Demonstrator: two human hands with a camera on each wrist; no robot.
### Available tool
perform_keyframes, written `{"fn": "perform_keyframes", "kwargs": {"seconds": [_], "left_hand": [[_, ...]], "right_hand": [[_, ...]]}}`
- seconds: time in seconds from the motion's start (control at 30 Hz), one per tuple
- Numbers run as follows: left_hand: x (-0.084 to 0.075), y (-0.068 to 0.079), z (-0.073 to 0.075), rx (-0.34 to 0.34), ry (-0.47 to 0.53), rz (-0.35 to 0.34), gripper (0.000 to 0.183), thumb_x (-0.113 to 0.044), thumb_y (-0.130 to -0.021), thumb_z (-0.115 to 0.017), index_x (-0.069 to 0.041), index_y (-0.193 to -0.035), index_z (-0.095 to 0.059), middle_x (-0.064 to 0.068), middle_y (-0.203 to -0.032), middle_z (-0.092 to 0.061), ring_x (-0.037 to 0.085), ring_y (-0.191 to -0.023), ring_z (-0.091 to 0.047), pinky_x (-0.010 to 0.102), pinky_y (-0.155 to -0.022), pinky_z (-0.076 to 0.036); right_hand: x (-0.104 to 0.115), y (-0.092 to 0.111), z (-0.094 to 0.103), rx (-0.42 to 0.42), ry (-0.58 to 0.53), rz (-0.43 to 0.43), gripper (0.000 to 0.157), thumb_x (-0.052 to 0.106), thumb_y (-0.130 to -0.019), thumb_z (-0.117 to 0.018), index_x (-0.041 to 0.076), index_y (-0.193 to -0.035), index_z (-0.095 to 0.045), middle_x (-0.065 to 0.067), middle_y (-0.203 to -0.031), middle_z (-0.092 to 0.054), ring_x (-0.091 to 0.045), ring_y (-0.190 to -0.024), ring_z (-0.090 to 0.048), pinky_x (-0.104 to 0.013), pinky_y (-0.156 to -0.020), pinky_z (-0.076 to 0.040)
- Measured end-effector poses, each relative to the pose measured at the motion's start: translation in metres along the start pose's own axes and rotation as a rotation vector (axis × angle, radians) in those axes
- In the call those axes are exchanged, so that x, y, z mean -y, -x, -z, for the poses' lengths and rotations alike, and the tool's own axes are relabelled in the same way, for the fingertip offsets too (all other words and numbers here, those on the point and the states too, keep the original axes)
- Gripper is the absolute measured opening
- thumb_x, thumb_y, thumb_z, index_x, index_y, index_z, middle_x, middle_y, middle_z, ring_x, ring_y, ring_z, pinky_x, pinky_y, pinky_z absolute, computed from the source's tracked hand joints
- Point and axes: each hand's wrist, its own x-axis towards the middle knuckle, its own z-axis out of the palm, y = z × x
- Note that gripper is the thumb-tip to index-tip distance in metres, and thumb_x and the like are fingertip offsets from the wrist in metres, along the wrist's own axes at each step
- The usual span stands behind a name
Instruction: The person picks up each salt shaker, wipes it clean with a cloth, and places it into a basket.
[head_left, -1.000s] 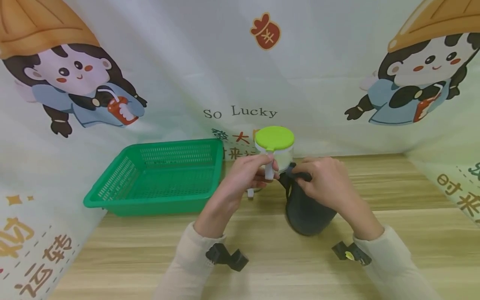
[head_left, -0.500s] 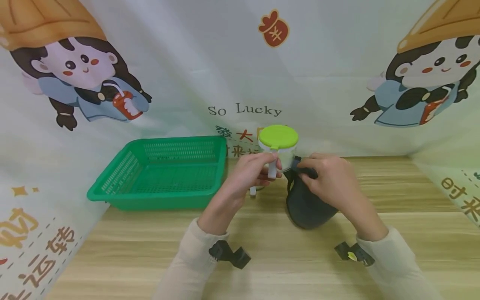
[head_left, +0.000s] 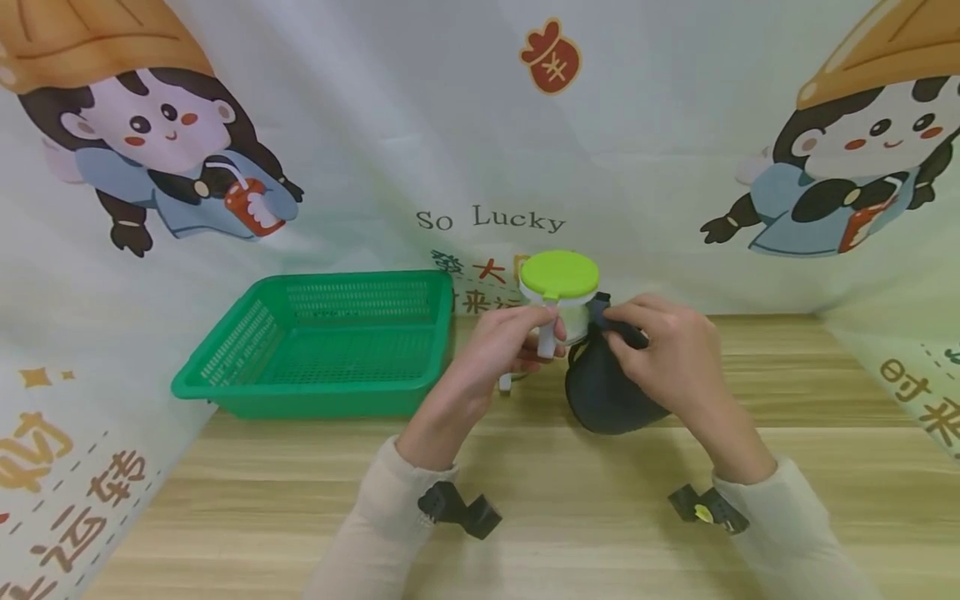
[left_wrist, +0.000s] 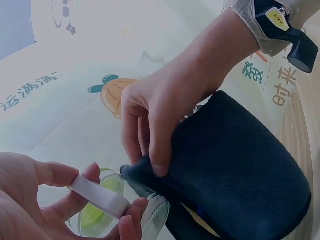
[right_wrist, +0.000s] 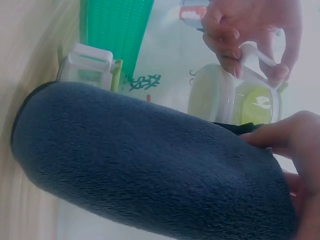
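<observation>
- Green-lidded jar (head_left: 559, 277): held up near the middle of the head view, upright, its white handle (head_left: 547, 333) facing 6 o'clock, towards the person. Clock directions below are taken from it.
- Left hand (head_left: 510, 337), at 7 o'clock: fingers and thumb closed round that handle.
- Right hand (head_left: 663, 350), at 4 o'clock: thumb and fingers pinched on the upper edge of a dark plush cloth (head_left: 611, 387), which hangs at 5 o'clock. Whether cloth and jar touch, I cannot tell.
- Another container (right_wrist: 85, 67), white-handled, stands low at 7 o'clock, mostly hidden behind the left hand in the head view.
- Green basket (head_left: 315, 402), between 8 and 9 o'clock: slotted sides, resting on the bench.
- Bench (head_left: 562, 533): pale wood grain in long streaks running from 9 to 3 o'clock, softly shadowed below the hands.
- Backdrop (head_left: 360, 125): pale sheeting beyond the bench and down both sides, printed with 2 cartoon figures near 10 and 2 o'clock, a red pouch at 12, and "So Lucky".
</observation>
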Motion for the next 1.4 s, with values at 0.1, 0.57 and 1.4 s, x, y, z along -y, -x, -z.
{"fn": "perform_keyframes", "kwargs": {"seconds": [0.1, 0.57, 1.4], "left_hand": [[0.001, 0.001, 0.001, -0.017, -0.001, -0.001, 0.031, -0.037, -0.104, -0.058, -0.014, -0.088, -0.069, 0.004, -0.089, -0.074, 0.014, -0.084, -0.07, 0.027, -0.072, -0.053], [-0.004, 0.003, 0.0, 0.011, 0.001, -0.008, 0.032, -0.037, -0.105, -0.056, -0.014, -0.087, -0.069, 0.001, -0.087, -0.072, 0.014, -0.083, -0.07, 0.027, -0.072, -0.052], [-0.006, 0.007, -0.002, 0.025, 0.0, -0.015, 0.031, -0.037, -0.105, -0.057, -0.014, -0.088, -0.069, 0.003, -0.087, -0.074, 0.014, -0.085, -0.071, 0.027, -0.073, -0.052]], "right_hand": [[0.002, 0.0, -0.003, 0.098, 0.014, 0.0, 0.018, 0.006, -0.079, -0.083, 0.01, -0.097, -0.081, -0.006, -0.095, -0.079, -0.027, -0.077, -0.073, -0.044, -0.06, -0.055], [-0.001, -0.004, -0.004, -0.141, -0.036, 0.022, 0.015, 0.004, -0.08, -0.082, 0.004, -0.095, -0.081, -0.011, -0.09, -0.078, -0.026, -0.067, -0.071, -0.035, -0.052, -0.046], [-0.009, -0.002, 0.001, 0.018, -0.049, -0.046, 0.018, 0.003, -0.077, -0.082, 0.007, -0.095, -0.081, -0.008, -0.092, -0.079, -0.025, -0.074, -0.072, -0.043, -0.06, -0.053]]}}
